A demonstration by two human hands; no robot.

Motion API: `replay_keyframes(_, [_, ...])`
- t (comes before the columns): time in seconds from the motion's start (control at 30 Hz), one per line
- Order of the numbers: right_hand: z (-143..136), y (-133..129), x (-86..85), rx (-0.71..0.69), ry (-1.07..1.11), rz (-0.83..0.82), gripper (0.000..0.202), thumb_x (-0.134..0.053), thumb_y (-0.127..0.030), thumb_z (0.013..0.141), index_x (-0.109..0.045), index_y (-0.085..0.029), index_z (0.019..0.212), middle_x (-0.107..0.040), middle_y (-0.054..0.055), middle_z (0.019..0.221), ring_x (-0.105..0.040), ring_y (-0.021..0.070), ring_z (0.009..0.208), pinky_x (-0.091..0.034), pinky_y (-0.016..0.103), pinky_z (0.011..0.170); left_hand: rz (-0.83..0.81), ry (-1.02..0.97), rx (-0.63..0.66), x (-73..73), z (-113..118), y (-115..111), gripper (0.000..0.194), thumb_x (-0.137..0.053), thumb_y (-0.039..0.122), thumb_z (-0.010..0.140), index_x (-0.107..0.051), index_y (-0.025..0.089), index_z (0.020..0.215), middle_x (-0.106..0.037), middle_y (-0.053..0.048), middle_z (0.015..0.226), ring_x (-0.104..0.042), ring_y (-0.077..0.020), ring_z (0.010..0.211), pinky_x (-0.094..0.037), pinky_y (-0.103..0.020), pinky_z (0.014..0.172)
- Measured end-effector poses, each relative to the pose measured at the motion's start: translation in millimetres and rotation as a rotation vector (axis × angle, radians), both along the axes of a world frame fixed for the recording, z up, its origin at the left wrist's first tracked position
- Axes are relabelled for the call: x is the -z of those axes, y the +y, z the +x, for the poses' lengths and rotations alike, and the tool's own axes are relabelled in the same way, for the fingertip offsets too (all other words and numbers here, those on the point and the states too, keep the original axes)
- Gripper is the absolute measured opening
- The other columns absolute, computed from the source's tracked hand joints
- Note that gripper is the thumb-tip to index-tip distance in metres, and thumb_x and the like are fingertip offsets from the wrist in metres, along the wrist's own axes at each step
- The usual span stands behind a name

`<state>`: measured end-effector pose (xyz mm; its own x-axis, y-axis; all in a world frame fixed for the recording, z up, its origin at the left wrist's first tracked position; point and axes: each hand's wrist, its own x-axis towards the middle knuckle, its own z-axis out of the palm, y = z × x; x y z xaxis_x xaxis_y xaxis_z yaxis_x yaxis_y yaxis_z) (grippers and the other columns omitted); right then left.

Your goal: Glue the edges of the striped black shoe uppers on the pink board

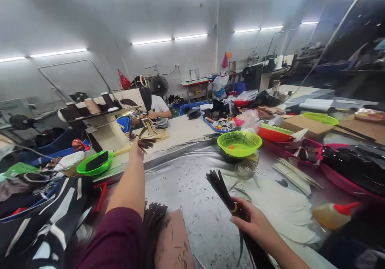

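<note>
My left hand (pixel 137 145) is stretched far forward, closed on a small bunch of dark strips (pixel 146 142), near the sewing machine across the table. My right hand (pixel 251 221) is wrapped round a long bundle of black strips (pixel 221 187), with a light band round it, above the grey table (pixel 198 205). More dark strips (pixel 155 217) lie beside my left sleeve, next to a brown-pink board (pixel 176 241). Dark scraps are scattered over the tabletop.
A yellow-green basket (pixel 240 144) stands beyond my right hand. White pieces (pixel 285 209) and a glue bottle with a red tip (pixel 332 215) lie at the right. A green tray (pixel 95 164) sits at the left. A person (pixel 159 106) works behind the sewing machine (pixel 148 128).
</note>
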<state>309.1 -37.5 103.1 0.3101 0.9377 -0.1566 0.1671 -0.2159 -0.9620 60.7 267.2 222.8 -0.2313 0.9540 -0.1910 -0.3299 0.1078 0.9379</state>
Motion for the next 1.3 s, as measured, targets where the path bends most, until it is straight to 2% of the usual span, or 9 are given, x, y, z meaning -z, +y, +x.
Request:
replay_keyframes(0.13, [-12,17,-2.7,0.080,-0.248,0.078,0.045,-0.065,-0.030,0.061,-0.062,-0.024,0.106,-0.064,0.006,0.103,-0.059,0.0257,0.093,-0.045,0.038,0.086,-0.101,0.003,0.163,32.8,34,-16,0.033,-0.048,0.039,0.087,-0.051,0.015,0.110,-0.055,-0.008,0.107,-0.055,-0.0185,0.091,-0.046,-0.038,0.078])
replay_keyframes(0.27, [-24,31,4.0,0.080,-0.340,0.163,0.042,-0.064,-0.029,0.068,-0.059,-0.022,0.109,-0.064,0.007,0.103,-0.060,0.0253,0.094,-0.048,0.038,0.082,-0.226,-0.061,0.572,94.1,73,-105,0.029,-0.066,0.023,0.072,-0.060,0.011,0.098,-0.062,-0.012,0.101,-0.057,-0.0254,0.097,-0.042,-0.040,0.085])
replay_keyframes(0.37, [-31,38,4.5,0.024,-0.352,0.271,0.031,-0.054,-0.032,0.081,-0.057,-0.021,0.110,-0.064,0.007,0.104,-0.060,0.0229,0.096,-0.049,0.036,0.082,-0.274,-0.169,0.834,115.0,91,-166,0.049,-0.080,0.033,0.055,-0.063,0.011,0.096,-0.064,-0.015,0.098,-0.058,-0.0315,0.098,-0.041,-0.044,0.087])
replay_keyframes(0.47, [-36,41,0.5,-0.035,-0.449,0.404,0.027,-0.039,-0.025,0.089,-0.058,-0.020,0.107,-0.066,0.007,0.099,-0.062,0.0196,0.093,-0.049,0.032,0.079,-0.261,-0.275,0.909,109.0,98,-195,0.062,-0.073,0.055,0.058,-0.059,0.016,0.105,-0.064,-0.013,0.103,-0.056,-0.0288,0.101,-0.039,-0.043,0.092])
replay_keyframes(0.63, [-35,41,-7.0,-0.081,-0.757,0.607,0.022,-0.039,-0.013,0.087,-0.060,-0.018,0.088,-0.067,0.005,0.085,-0.064,0.0172,0.077,-0.048,0.027,0.067,-0.273,-0.219,0.820,90.5,95,-204,0.064,-0.070,0.060,0.059,-0.059,0.015,0.105,-0.064,-0.012,0.102,-0.056,-0.0288,0.102,-0.040,-0.044,0.092])
replay_keyframes(0.8, [-32,40,-10.3,-0.041,-0.902,0.738,0.018,-0.042,-0.009,0.081,-0.057,-0.017,0.074,-0.062,0.002,0.067,-0.057,0.0140,0.059,-0.040,0.024,0.057,-0.214,-0.199,0.763,89.2,94,-213,0.060,-0.070,0.057,0.061,-0.062,0.014,0.102,-0.064,-0.010,0.099,-0.053,-0.0253,0.103,-0.036,-0.035,0.095])
replay_keyframes(1.03, [-27,36,-16.3,0.045,-0.981,0.851,0.022,-0.041,-0.008,0.076,-0.048,-0.020,0.058,-0.050,0.000,0.054,-0.046,0.0130,0.051,-0.033,0.025,0.051,-0.169,-0.084,0.874,84.3,95,-225,0.056,-0.077,0.040,0.057,-0.055,0.015,0.102,-0.059,-0.001,0.079,-0.055,-0.0135,0.069,-0.042,-0.025,0.064])
replay_keyframes(1.17, [1,38,-23.9,0.182,-0.987,0.917,0.017,-0.044,-0.006,0.074,-0.049,-0.019,0.064,-0.052,0.001,0.057,-0.049,0.0136,0.056,-0.039,0.023,0.056,-0.154,0.132,1.052,86.1,96,-233,0.056,-0.070,0.044,0.062,-0.045,0.018,0.104,-0.049,0.006,0.061,-0.042,-0.0060,0.040,-0.032,-0.020,0.040])
replay_keyframes(1.3, [48,47,-26.8,0.310,-1.110,0.905,0.015,-0.046,-0.007,0.072,-0.050,-0.019,0.063,-0.053,0.002,0.058,-0.050,0.0144,0.059,-0.041,0.023,0.060,-0.145,0.317,1.194,84.9,95,-237,0.059,-0.068,0.026,0.062,-0.039,0.019,0.113,-0.046,0.008,0.059,-0.043,-0.0062,0.041,-0.037,-0.019,0.040])
